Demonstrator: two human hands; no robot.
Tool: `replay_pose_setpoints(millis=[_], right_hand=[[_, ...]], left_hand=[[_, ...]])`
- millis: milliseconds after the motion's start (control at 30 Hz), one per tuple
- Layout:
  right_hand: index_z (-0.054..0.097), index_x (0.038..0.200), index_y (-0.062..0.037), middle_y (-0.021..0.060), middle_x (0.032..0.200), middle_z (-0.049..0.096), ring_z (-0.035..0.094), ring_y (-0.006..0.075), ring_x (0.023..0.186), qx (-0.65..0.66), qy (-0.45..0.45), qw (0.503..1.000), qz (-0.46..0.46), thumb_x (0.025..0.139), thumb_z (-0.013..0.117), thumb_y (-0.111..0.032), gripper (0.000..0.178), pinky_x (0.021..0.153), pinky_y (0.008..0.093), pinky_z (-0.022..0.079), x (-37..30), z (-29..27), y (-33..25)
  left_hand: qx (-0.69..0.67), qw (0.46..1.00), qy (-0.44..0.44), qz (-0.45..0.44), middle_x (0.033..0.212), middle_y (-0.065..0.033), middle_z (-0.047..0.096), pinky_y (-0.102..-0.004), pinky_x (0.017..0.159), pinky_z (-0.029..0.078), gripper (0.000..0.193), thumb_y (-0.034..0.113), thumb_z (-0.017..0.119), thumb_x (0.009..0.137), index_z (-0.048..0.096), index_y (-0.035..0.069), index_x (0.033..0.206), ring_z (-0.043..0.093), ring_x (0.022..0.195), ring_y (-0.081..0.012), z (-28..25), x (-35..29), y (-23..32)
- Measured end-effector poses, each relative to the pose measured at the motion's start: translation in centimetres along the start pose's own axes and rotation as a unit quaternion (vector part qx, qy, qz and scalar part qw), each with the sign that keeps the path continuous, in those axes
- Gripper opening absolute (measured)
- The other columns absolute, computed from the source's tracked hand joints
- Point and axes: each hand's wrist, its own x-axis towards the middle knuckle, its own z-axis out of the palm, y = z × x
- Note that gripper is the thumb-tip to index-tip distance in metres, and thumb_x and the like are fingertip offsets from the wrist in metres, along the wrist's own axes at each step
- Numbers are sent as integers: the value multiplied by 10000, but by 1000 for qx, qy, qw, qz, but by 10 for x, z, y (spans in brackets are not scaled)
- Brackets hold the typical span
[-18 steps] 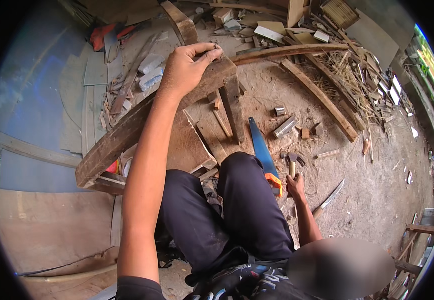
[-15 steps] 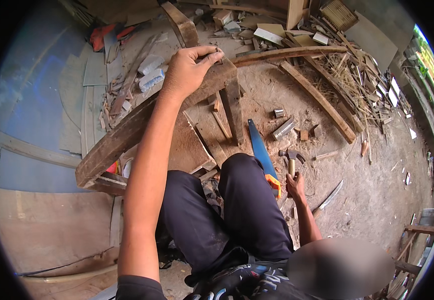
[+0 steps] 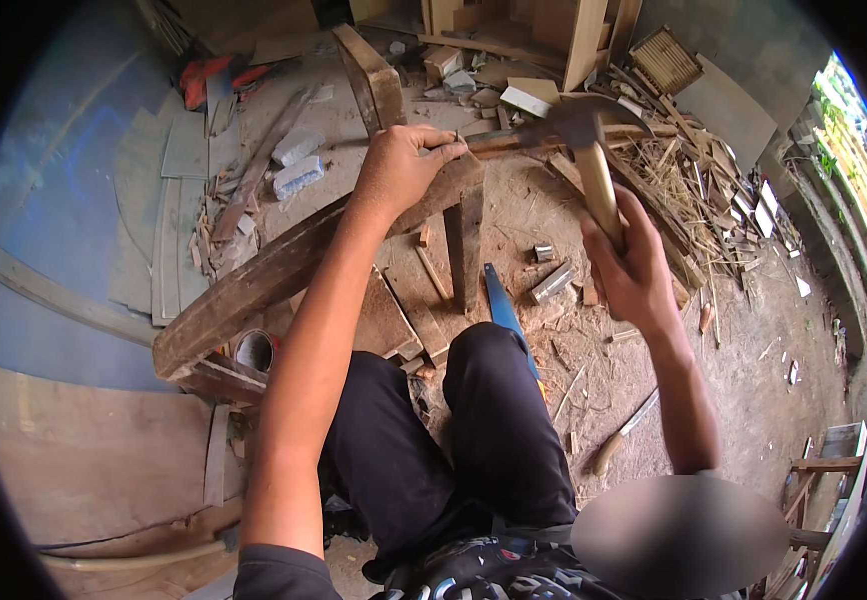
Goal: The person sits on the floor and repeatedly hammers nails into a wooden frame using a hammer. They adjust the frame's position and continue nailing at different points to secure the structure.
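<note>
My left hand (image 3: pixel 402 172) rests at the far end of a thick, worn wooden beam (image 3: pixel 254 270). Its thumb and forefinger pinch what looks like a small nail (image 3: pixel 460 137) at the beam's top. The beam stands on wooden legs, one of them a leg (image 3: pixel 466 245) below this end. Gripped in my right hand (image 3: pixel 639 268) is a claw hammer (image 3: pixel 598 180) with a pale wooden handle. Its head is raised to the right of the pinched fingers, apart from them, and is slightly blurred.
A blue-bladed handsaw (image 3: pixel 504 305) lies by my right knee. A knife (image 3: pixel 624 432) with a wooden handle is on the ground further right. Metal pieces (image 3: pixel 552 282), wood scraps and straw (image 3: pixel 669 160) litter the floor. Another upright timber (image 3: pixel 369 80) stands beyond my left hand.
My right hand has lifted the hammer from low beside the saw up to the beam's far end. My left hand keeps its pinch on the beam. The view has shifted slightly.
</note>
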Motion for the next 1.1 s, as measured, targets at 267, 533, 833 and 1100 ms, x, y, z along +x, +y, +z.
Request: replay_pose_setpoints(millis=[267,533,833,1100], right_hand=[[566,1278,15,249,859,689,705,387,813,-203,-50,951,-228,928,653,-193,416,711,458,517,69,-11,-64],[572,1261,32,235,837,681,691,363,775,-240,-91,940,-226,938,657,-204,408,694,449,504,75,-9,-71],[562,1309,44,239,934,697,701,335,817,-258,-87,934,-233,961,680,-252,472,719,427,521,74,-8,-75],[560,1311,38,248,975,692,696,345,882,-263,-66,926,-261,956,679,-236,464,762,425,525,78,-11,-81]], left_hand=[[-17,1000,-4,5,1028,-145,755,-344,835,548,290,271,757,878,770,24,1030,730,933,-270,4,1,-5],[-7,1000,-6,4,1016,-132,764,-324,842,535,291,259,758,883,765,15,1041,732,923,-228,4,3,-4],[-16,1000,9,5,974,-168,754,-361,805,554,319,311,774,859,779,27,1005,735,877,-307,5,3,-4],[-15,1000,15,9,943,-167,755,-365,792,551,316,306,782,855,779,18,985,731,842,-306,6,4,-6]])
